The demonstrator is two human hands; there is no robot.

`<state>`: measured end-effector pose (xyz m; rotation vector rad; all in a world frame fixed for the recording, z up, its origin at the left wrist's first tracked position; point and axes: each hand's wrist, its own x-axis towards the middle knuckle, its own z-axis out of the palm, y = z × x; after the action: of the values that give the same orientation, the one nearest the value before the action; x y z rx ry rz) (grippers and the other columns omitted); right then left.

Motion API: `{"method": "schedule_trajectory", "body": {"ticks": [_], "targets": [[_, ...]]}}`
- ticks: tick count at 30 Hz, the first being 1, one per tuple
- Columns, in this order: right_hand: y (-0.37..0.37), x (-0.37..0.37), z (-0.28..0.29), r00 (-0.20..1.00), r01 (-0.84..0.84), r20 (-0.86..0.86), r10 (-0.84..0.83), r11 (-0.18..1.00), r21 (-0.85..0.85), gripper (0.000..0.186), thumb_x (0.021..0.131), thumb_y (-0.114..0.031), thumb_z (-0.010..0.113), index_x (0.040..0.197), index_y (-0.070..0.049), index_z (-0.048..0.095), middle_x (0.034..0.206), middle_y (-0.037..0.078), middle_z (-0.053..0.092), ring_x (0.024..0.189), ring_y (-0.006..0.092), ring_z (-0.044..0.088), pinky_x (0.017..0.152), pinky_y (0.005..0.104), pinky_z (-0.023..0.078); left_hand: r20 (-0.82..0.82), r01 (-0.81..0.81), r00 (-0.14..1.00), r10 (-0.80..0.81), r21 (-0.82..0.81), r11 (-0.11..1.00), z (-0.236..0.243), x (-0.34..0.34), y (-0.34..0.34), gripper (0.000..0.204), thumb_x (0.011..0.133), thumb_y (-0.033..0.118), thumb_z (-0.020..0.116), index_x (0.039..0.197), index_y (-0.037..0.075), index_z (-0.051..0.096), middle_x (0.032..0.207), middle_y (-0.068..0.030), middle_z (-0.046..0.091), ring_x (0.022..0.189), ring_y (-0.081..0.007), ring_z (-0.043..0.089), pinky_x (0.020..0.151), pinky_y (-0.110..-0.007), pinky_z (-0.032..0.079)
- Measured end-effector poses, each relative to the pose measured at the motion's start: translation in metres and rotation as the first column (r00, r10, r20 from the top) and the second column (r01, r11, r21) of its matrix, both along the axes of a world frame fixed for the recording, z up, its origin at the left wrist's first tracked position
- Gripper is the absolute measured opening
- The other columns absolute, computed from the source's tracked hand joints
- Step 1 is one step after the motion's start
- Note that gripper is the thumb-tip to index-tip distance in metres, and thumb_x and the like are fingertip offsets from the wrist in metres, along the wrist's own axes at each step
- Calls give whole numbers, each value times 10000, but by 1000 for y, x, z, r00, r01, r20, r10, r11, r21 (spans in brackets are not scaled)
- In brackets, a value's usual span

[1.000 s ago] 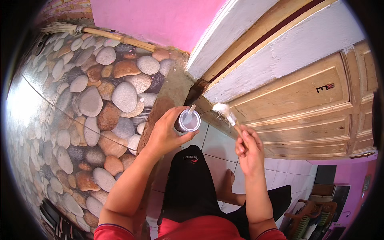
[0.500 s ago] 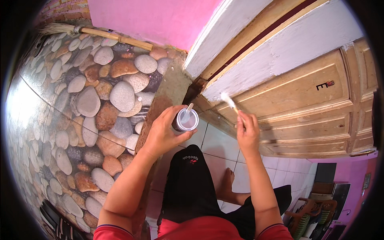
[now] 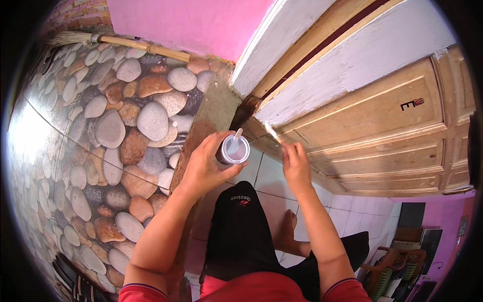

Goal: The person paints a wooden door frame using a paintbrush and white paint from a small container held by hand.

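My left hand (image 3: 205,163) is wrapped round a small clear plastic cup (image 3: 235,151) with a pale stick (image 3: 238,134) leaning in it. White paint seems to coat the cup's inside. In my right hand (image 3: 296,166) is a paintbrush (image 3: 275,135), pinched by its light handle. Its white bristles touch the lower corner of the wooden door (image 3: 372,121), at the edge of the white-painted strip (image 3: 347,70). The panels beside that strip are bare brown wood.
A white-painted door frame (image 3: 266,45) meets the pink wall (image 3: 186,25). A broom (image 3: 146,46) lies along that wall on the stone-patterned floor (image 3: 110,128). A rough concrete sill (image 3: 211,108) divides it from white tiles (image 3: 271,173). Carved wooden chairs (image 3: 390,269) stand at lower right.
My right hand has moved left and slightly down, carrying the brush tip toward the door's lower corner. My left hand and the cup have hardly moved.
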<state>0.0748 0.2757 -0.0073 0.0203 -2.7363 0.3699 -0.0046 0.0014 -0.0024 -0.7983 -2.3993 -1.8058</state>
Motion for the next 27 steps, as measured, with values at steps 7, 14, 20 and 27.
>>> {"method": "schedule_trajectory", "body": {"ticks": [7, 14, 20, 27], "targets": [[-15, 18, 44, 994, 98, -54, -100, 994, -48, 221, 953, -41, 686, 1173, -62, 694, 1009, 120, 604, 873, 348, 649, 755, 450, 545, 13, 2, 1000, -2, -28, 1000, -3, 1, -4, 691, 714, 208, 915, 1298, -4, 613, 1195, -165, 692, 1120, -329, 691, 978, -402, 536], [-4, 4, -10, 998, 6, 56, -6, 1000, 0, 242, 968, -45, 678, 1209, -66, 692, 989, 141, 592, 870, 353, 652, 748, 434, 545, 4, -5, 1000, 5, -8, 1000, 3, 1, 1, 656, 740, 257, 911, 1283, 14, 635, 1210, -192, 689, 1117, -367, 689, 973, -432, 549], [-7, 8, 31, 995, 67, -65, -69, 997, -36, 220, 971, -49, 671, 1190, -52, 687, 1003, 140, 589, 906, 353, 637, 763, 449, 540, 11, 0, 1000, 1, -16, 1000, -4, 1, -3, 695, 713, 218, 917, 1296, -9, 614, 1199, -166, 688, 1121, -326, 691, 977, -401, 538], [-3, 12, -14, 998, 0, 55, -1, 1000, 18, 242, 965, -49, 686, 1205, -78, 693, 1019, 128, 600, 855, 339, 651, 734, 441, 540, -15, 4, 1000, -5, -9, 1000, -1, -1, 2, 695, 714, 221, 916, 1295, -12, 613, 1199, -170, 688, 1119, -332, 691, 976, -405, 539]]}}
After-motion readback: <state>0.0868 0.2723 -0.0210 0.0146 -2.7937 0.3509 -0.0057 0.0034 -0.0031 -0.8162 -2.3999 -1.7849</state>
